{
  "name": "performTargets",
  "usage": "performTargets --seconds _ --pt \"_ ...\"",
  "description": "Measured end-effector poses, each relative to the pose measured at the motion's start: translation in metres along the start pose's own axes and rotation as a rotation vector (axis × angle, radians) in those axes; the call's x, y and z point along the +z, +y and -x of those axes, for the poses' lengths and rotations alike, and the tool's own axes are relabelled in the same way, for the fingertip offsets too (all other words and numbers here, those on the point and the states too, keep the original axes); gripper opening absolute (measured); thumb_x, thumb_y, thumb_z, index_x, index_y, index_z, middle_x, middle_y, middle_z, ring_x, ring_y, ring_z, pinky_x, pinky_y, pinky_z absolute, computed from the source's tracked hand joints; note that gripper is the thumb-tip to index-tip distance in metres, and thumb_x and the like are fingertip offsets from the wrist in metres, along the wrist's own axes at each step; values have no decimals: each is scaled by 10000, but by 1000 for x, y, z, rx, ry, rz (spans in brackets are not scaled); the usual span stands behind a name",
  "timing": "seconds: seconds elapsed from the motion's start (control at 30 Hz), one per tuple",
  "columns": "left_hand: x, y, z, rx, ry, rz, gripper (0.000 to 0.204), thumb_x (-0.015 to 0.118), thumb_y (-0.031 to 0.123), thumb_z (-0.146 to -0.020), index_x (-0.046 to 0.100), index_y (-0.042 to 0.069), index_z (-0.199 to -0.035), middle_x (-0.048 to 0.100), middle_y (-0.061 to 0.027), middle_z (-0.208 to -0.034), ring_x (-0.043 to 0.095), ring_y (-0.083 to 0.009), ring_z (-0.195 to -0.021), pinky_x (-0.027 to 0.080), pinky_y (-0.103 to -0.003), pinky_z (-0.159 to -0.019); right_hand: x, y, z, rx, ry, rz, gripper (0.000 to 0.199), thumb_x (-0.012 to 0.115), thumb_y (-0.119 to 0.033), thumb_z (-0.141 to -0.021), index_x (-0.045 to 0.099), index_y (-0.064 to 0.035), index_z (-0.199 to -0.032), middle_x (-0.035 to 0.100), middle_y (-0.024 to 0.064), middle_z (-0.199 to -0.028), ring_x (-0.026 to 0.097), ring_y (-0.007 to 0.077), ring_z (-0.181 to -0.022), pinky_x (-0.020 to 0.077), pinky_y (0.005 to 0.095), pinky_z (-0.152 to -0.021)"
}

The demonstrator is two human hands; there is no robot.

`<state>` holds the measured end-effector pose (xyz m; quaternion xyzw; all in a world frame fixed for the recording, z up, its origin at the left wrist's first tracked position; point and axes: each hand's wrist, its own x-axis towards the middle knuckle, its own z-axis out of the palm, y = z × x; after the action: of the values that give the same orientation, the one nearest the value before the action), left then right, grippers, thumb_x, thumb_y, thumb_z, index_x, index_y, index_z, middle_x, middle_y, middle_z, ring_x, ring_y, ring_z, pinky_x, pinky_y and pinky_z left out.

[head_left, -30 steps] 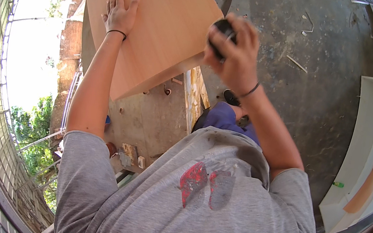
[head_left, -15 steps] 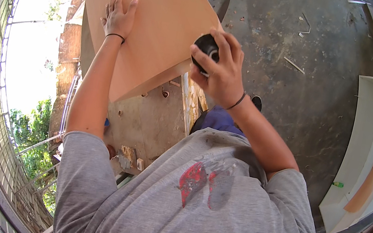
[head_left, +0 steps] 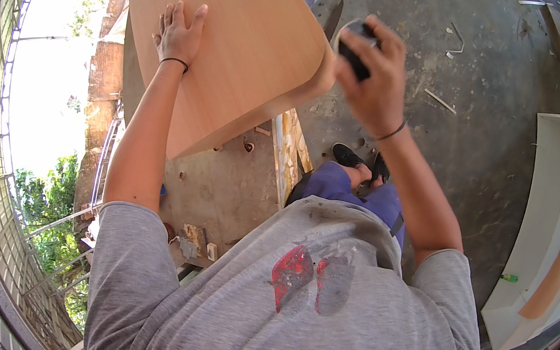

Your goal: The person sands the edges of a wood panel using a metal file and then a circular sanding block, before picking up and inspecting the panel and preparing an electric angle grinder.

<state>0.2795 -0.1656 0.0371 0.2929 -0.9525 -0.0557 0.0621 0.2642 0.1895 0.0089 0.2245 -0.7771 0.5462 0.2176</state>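
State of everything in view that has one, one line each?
Left hand: open, resting on panel
Right hand: closed around black tool, blurred
Black tool: held beside panel's rounded corner; contact unclear
Wood-coloured panel: under left hand
White unit: open on visible side
Floor: scraps scattered on it
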Motion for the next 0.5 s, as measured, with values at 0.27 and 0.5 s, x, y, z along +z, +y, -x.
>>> performTargets --seconds 0.27,0.5 --pt "-1 0 -1 2 -11 -9 892 355 745 -853 248 142 -1502 173 -83 -1579 105 -258 -1467 71 -521 -1164 26 -7 1 -96 -107 18 356 734 -200 -696 694 -164 -1047 539 196 -1230 476 407 -1138 386 501 -986" --pt "1 -1 -1 -5 14 -20 881 353 737 -860 260 136 -1497 181 -88 -1577 115 -270 -1464 72 -537 -1157 20 -14 13 -83 -130 0 354 731 -213 -712 702 -157 -1060 542 202 -1230 490 404 -1129 443 459 -942"
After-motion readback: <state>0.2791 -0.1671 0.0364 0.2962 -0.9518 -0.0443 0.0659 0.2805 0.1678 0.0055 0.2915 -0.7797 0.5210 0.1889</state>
